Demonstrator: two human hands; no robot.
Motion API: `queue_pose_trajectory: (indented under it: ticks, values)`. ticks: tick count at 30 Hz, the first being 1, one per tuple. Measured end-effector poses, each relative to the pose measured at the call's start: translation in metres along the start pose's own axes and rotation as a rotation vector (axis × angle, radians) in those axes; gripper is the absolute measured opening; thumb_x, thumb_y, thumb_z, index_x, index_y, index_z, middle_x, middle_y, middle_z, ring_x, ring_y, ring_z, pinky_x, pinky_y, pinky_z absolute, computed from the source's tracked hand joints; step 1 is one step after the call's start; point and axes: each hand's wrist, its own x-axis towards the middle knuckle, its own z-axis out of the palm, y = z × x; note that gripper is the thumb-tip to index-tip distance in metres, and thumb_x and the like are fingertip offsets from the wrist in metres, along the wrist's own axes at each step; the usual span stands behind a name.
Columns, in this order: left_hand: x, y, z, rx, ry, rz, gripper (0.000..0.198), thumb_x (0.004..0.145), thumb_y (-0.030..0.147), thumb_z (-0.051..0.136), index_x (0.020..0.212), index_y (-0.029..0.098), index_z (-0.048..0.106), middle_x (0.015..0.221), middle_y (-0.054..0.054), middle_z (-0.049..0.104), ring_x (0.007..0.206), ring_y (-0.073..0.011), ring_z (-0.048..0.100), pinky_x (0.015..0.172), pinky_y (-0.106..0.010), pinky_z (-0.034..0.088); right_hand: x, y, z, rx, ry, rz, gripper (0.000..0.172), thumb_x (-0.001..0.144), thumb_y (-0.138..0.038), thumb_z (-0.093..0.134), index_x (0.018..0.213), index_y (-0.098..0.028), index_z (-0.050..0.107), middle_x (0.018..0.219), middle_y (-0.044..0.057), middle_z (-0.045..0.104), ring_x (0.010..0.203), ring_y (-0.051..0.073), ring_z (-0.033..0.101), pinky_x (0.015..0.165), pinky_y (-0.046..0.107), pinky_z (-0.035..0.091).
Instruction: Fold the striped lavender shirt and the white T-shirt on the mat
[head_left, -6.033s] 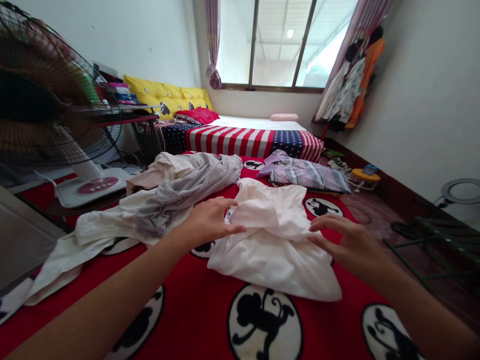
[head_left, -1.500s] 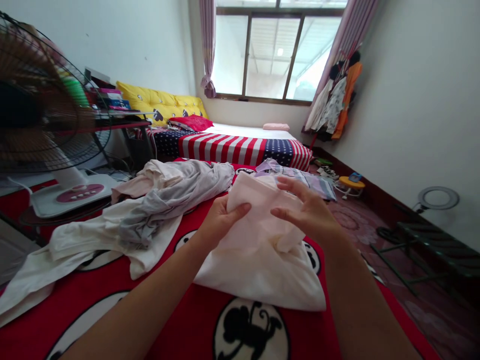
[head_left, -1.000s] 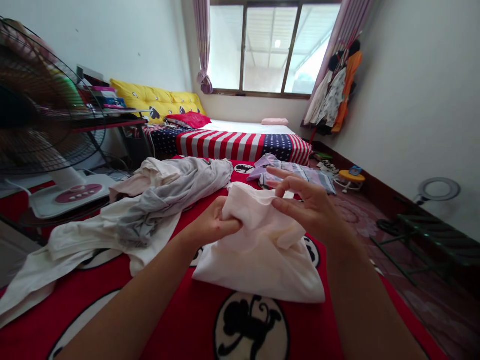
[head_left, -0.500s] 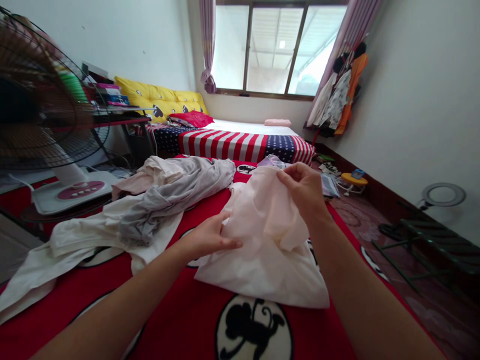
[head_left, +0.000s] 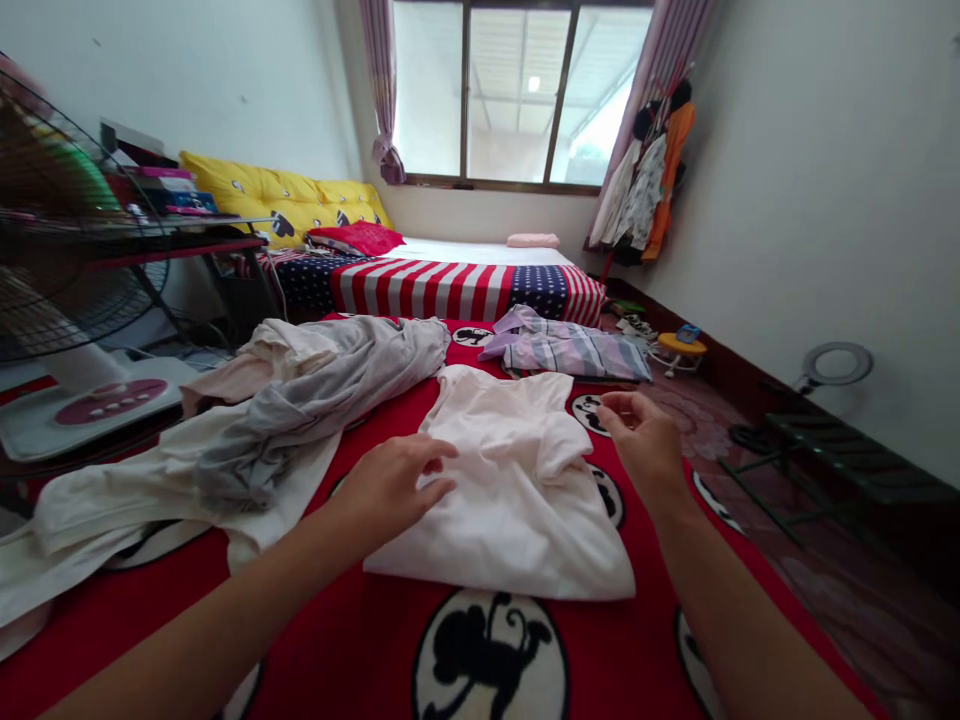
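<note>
Pale pink cotton T-shirt (head_left: 510, 500) lies spread but rumpled on the red monkey-print blanket (head_left: 360, 640), near the blanket's middle, its neck end toward the far edge. Left hand (head_left: 390, 490) rests palm-down and slightly open, its fingertips (head_left: 442, 455) touching the shirt's near-left side; nothing is gripped. Right hand (head_left: 645, 440) is raised, fingers loosely curled and narrowly open, holding nothing, just beside the shirt's sleeve. A crumpled heap of grey and white garments (head_left: 285, 420) lies close on the left. A lilac striped garment (head_left: 570, 352) lies beyond the shirt, near the blanket's far edge, before a flag-print bedspread (head_left: 420, 290).
</note>
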Motion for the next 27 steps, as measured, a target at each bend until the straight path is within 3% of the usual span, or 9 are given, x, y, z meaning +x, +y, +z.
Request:
queue_pose_trajectory:
  ticks: [3, 6, 8, 10, 13, 15, 19, 23, 27]
  values:
    - [0.040, 0.044, 0.017, -0.038, 0.038, 0.135, 0.029, 0.082, 0.038, 0.059, 0.105, 0.024, 0.069, 0.095, -0.003, 0.069, 0.084, -0.0187, 0.065, 0.074, -0.028, 0.046, -0.012, 0.014, 0.002, 0.070, 0.070, 0.001, 0.022, 0.078, -0.034, 0.061, 0.091, -0.017, 0.066, 0.085, 0.007, 0.068, 0.070, 0.018, 0.061, 0.067, 0.032, 0.049]
    - [0.080, 0.083, 0.043, 0.024, 0.082, 0.107, 0.064, 0.075, 0.060, 0.060, 0.125, 0.020, 0.058, 0.099, -0.009, 0.070, 0.093, -0.0275, 0.065, 0.078, -0.036, 0.049, -0.019, 0.023, 0.008, 0.111, 0.118, -0.059, 0.018, 0.081, -0.030, 0.058, 0.092, -0.017, 0.064, 0.089, 0.007, 0.068, 0.078, 0.019, 0.062, 0.074, 0.033, 0.050]
    - [0.102, 0.099, 0.059, 0.117, 0.056, 0.086, 0.080, 0.068, 0.065, 0.063, 0.131, 0.017, 0.053, 0.102, -0.015, 0.069, 0.096, -0.0341, 0.065, 0.079, -0.042, 0.050, -0.023, 0.027, 0.010, 0.123, 0.127, -0.095, 0.016, 0.082, -0.027, 0.057, 0.093, -0.017, 0.064, 0.091, 0.007, 0.068, 0.080, 0.019, 0.063, 0.076, 0.033, 0.050]
    - [0.117, 0.103, 0.070, 0.156, 0.017, 0.076, 0.063, 0.068, 0.052, 0.067, 0.119, 0.016, 0.061, 0.099, -0.015, 0.070, 0.096, -0.0353, 0.065, 0.079, -0.044, 0.051, -0.025, 0.029, 0.010, 0.133, 0.130, -0.118, 0.016, 0.083, -0.025, 0.056, 0.094, -0.017, 0.063, 0.091, 0.007, 0.067, 0.080, 0.019, 0.063, 0.077, 0.033, 0.049]
    - [0.120, 0.088, 0.071, -0.070, 0.095, -0.003, 0.026, 0.071, 0.033, 0.063, 0.093, 0.019, 0.068, 0.088, -0.010, 0.070, 0.090, -0.0290, 0.067, 0.076, -0.038, 0.053, -0.026, 0.030, 0.011, 0.154, 0.146, -0.120, 0.015, 0.084, -0.023, 0.055, 0.096, -0.018, 0.063, 0.092, 0.006, 0.067, 0.079, 0.018, 0.062, 0.076, 0.032, 0.049]
    - [0.109, 0.069, 0.063, -0.420, 0.176, -0.120, 0.022, 0.073, 0.032, 0.060, 0.091, 0.019, 0.064, 0.080, -0.006, 0.067, 0.077, -0.0232, 0.067, 0.063, -0.032, 0.055, -0.025, 0.031, 0.012, 0.176, 0.154, -0.109, 0.016, 0.084, -0.022, 0.054, 0.097, -0.018, 0.062, 0.092, 0.006, 0.067, 0.079, 0.018, 0.062, 0.076, 0.031, 0.050]
    - [0.075, 0.030, 0.047, -1.006, 0.267, -0.401, 0.038, 0.068, 0.032, 0.065, 0.102, 0.018, 0.054, 0.081, -0.003, 0.063, 0.056, -0.0137, 0.060, 0.044, -0.023, 0.050, -0.026, 0.030, 0.016, 0.196, 0.111, -0.097, 0.015, 0.086, -0.026, 0.053, 0.095, -0.018, 0.063, 0.093, 0.006, 0.067, 0.082, 0.019, 0.062, 0.078, 0.031, 0.049]
    - [0.055, 0.013, 0.043, -1.078, 0.306, -0.498, 0.054, 0.063, 0.025, 0.072, 0.113, 0.017, 0.050, 0.081, -0.004, 0.065, 0.048, -0.0108, 0.056, 0.039, -0.020, 0.046, -0.032, 0.024, 0.021, 0.147, -0.139, -0.047, 0.023, 0.086, -0.038, 0.055, 0.081, -0.018, 0.064, 0.080, 0.004, 0.067, 0.076, 0.019, 0.060, 0.070, 0.029, 0.046]
    - [0.055, 0.013, 0.043, -1.178, 0.354, -0.437, 0.064, 0.062, 0.025, 0.074, 0.120, 0.019, 0.048, 0.091, -0.006, 0.066, 0.060, -0.0120, 0.061, 0.049, -0.021, 0.051, -0.040, 0.012, 0.028, 0.125, -0.396, 0.015, 0.032, 0.085, -0.048, 0.054, 0.081, -0.019, 0.066, 0.069, 0.001, 0.064, 0.068, 0.017, 0.058, 0.063, 0.027, 0.044]
